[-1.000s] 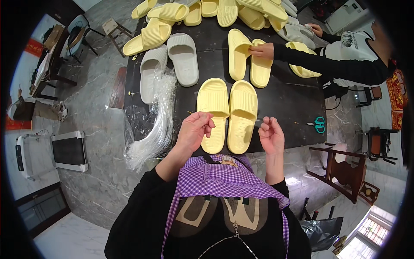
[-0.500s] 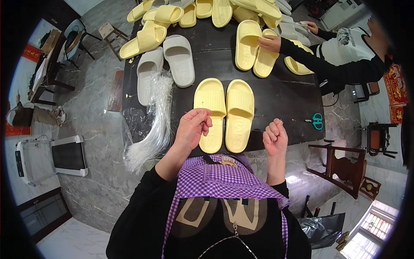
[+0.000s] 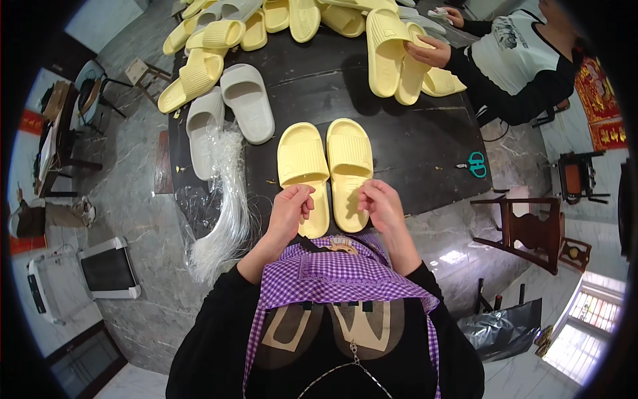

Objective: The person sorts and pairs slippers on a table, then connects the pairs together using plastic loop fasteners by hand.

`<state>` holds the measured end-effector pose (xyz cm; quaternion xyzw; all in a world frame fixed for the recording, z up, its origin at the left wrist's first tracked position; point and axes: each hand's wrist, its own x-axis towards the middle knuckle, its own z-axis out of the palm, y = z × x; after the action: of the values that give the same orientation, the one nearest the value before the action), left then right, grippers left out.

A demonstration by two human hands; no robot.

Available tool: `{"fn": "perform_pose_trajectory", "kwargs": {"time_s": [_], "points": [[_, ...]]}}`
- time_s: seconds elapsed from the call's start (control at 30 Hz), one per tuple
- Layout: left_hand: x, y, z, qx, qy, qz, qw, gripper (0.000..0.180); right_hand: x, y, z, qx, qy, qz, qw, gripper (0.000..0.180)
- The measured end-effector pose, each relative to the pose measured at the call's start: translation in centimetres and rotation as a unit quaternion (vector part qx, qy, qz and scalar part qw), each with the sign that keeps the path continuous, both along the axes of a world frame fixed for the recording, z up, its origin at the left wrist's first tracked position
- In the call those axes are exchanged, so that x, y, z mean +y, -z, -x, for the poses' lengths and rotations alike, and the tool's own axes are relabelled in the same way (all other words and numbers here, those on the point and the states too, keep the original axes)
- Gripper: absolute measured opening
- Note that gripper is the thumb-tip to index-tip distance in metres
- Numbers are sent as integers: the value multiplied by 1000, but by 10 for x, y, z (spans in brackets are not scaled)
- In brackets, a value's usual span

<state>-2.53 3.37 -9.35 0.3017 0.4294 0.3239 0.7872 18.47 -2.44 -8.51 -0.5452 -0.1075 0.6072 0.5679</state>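
Two yellow slide slippers lie side by side on the black table in front of me, the left slipper (image 3: 302, 156) and the right slipper (image 3: 350, 149), toe ends pointing away. Over the heel part of the left one is my left hand (image 3: 287, 213), its thumb and fingers pinched together. My right hand (image 3: 382, 207) is closed in a similar pinch above the right slipper's heel. Anything between the fingertips is too small or thin to make out. A bundle of clear plastic strands (image 3: 229, 199) hangs over the table's near left edge, left of my left hand.
Two grey slippers (image 3: 248, 103) lie at the left, below a heap of yellow and grey slippers (image 3: 304, 18) along the far side. At the right, a co-worker's hand (image 3: 428, 52) holds a yellow pair (image 3: 387, 56). Teal-handled scissors (image 3: 476, 165) rest near the right edge.
My right hand has moved left, from beside the slippers to above the right one. My left hand has dropped slightly nearer. The co-worker's yellow pair has shifted right and up. The whole view has shifted.
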Motion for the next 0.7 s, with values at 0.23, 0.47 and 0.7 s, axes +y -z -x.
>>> {"fn": "perform_pose_trajectory", "kwargs": {"time_s": [0.23, 0.47, 0.7], "points": [[2, 0, -24, 143, 21, -147, 978, 17, 21, 12, 10, -72, -46, 51, 995, 10], [78, -32, -61, 86, -18, -125, 988, 16, 35, 10, 20, -96, -29, 65, 993, 15], [168, 27, -118, 363, 193, -401, 819, 22, 58, 15, 36, -85, 34, 58, 994, 12]]}}
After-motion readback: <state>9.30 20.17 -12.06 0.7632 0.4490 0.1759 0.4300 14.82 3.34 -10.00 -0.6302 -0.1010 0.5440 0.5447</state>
